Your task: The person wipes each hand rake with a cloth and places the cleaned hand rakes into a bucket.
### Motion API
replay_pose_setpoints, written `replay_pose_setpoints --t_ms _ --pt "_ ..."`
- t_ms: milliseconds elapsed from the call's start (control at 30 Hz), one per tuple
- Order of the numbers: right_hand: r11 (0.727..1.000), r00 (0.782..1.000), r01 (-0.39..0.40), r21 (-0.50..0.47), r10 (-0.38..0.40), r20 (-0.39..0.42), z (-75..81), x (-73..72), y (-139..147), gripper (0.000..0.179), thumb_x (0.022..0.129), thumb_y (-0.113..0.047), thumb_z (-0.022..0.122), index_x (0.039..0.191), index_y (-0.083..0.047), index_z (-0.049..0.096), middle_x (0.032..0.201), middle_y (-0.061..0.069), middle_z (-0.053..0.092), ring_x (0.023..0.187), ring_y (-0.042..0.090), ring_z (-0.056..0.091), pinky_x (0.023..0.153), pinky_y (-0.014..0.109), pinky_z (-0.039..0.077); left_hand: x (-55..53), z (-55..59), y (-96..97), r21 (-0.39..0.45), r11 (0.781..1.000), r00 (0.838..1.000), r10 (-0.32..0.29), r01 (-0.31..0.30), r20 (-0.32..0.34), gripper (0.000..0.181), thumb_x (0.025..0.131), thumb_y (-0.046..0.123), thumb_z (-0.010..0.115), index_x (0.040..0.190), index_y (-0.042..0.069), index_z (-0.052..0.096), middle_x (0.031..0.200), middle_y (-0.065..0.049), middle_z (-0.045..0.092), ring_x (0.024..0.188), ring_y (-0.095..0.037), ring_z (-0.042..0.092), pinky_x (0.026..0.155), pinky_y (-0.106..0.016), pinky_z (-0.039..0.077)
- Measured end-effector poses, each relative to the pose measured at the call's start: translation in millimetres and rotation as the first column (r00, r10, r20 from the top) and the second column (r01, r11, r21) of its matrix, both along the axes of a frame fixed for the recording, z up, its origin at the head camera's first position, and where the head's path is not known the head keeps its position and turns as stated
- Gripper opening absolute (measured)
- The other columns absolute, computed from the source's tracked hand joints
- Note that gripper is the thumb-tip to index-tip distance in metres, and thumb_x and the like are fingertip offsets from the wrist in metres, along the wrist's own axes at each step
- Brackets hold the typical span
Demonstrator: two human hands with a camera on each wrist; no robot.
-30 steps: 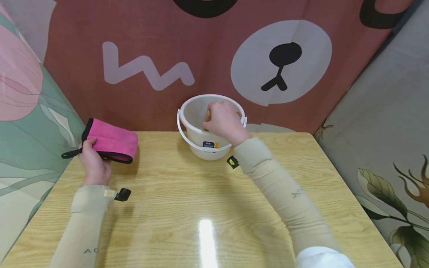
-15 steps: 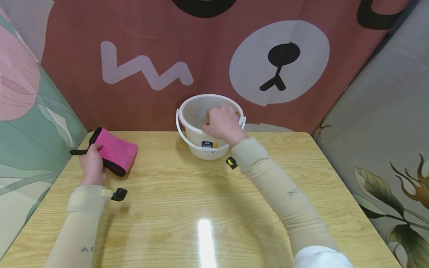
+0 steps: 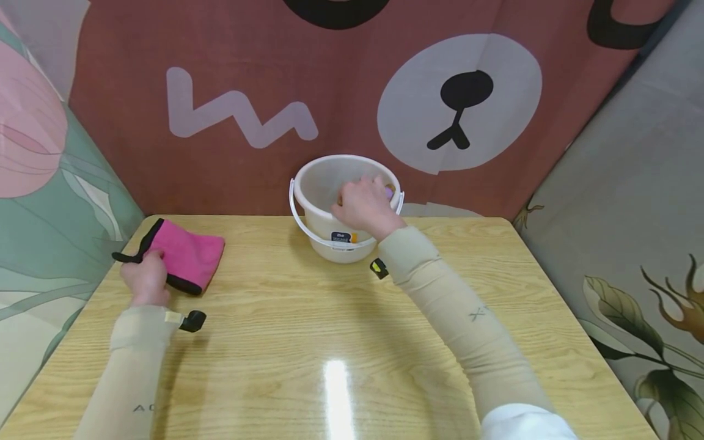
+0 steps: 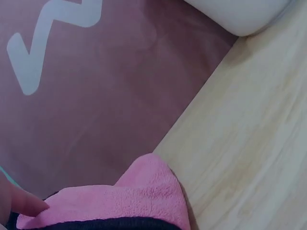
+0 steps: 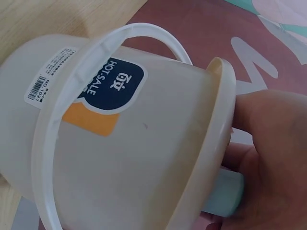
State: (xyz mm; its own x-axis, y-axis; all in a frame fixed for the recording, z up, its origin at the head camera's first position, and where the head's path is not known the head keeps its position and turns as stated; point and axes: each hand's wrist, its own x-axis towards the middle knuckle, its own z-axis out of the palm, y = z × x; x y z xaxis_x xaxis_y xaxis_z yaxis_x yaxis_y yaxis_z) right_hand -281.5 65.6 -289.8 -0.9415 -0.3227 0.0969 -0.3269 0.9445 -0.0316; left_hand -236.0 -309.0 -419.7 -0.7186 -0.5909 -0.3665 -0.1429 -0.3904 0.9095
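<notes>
A folded pink cloth with black edging and a black loop lies at the table's left side. My left hand grips its left end; in the left wrist view, a finger presses into the plush. Against the back wall stands a white plastic bucket, upright, its handle hanging at the front. My right hand reaches over the rim, most fingertips hidden inside. Beside its palm in the right wrist view is a pale green rounded end; whether the hand holds it is unclear. Something lilac shows inside by the right rim.
The wooden table meets a brown printed cloth wall behind the bucket. Patterned side curtains stand left and right.
My left hand has lowered the pink cloth onto the table, and its front edge has swung toward me. My right hand has sunk slightly into the bucket; the tan thing by its thumb is now hidden.
</notes>
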Motion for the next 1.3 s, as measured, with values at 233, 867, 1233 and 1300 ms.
replay_pose_setpoints --t_ms 233,867,1233,1300 --pt "0.999 1.000 -0.017 0.034 0.016 0.009 -0.2 1.5 -0.7 0.032 0.098 -0.032 0.052 0.077 -0.016 0.069 0.088 0.003 0.066 0.096 0.029 0.056 0.093 0.046 0.032 0.4 -5.1 -5.2 -0.020 0.998 0.998 0.052 -0.051 0.027 0.064 0.099 0.004 0.054 0.154 0.012 0.023 0.153 0.004 0.028 0.133 -0.007 0.035 0.102 -0.012 0.033" --pt "0.998 0.999 -0.032 0.048 0.029 0.044 0.7 -0.3 -0.6 0.038 0.101 -0.030 0.049 0.068 -0.015 0.059 0.085 0.004 0.066 0.094 0.029 0.061 0.090 0.047 0.033 9.8 -8.3 -9.3 -0.074 0.991 0.992 0.119 -0.116 0.051 0.081 0.091 -0.010 0.053 0.157 0.024 0.020 0.130 0.010 0.032 0.129 -0.008 0.030 0.100 -0.018 0.037" --pt "0.997 0.999 -0.030 -0.067 0.032 0.022 -1.0 -2.3 2.4 0.035 0.101 -0.038 0.053 0.076 -0.020 0.070 0.076 -0.004 0.065 0.092 0.022 0.060 0.094 0.047 0.030 11.1 -6.7 -9.1 -0.244 0.961 0.979 0.161 -0.127 0.124 0.070 0.095 0.008 0.061 0.155 0.024 0.029 0.155 0.007 0.027 0.137 -0.009 0.026 0.109 -0.021 0.029" --pt "0.995 0.999 -0.035 -0.092 0.035 -0.007 -1.6 -2.8 3.0 0.033 0.100 -0.039 0.054 0.080 -0.022 0.073 0.076 -0.005 0.066 0.092 0.021 0.060 0.094 0.048 0.030 11.3 -4.9 -8.7 -0.280 0.953 0.977 0.162 -0.119 0.136 0.068 0.096 0.013 0.063 0.155 0.025 0.031 0.158 0.007 0.028 0.140 -0.009 0.024 0.111 -0.022 0.025"
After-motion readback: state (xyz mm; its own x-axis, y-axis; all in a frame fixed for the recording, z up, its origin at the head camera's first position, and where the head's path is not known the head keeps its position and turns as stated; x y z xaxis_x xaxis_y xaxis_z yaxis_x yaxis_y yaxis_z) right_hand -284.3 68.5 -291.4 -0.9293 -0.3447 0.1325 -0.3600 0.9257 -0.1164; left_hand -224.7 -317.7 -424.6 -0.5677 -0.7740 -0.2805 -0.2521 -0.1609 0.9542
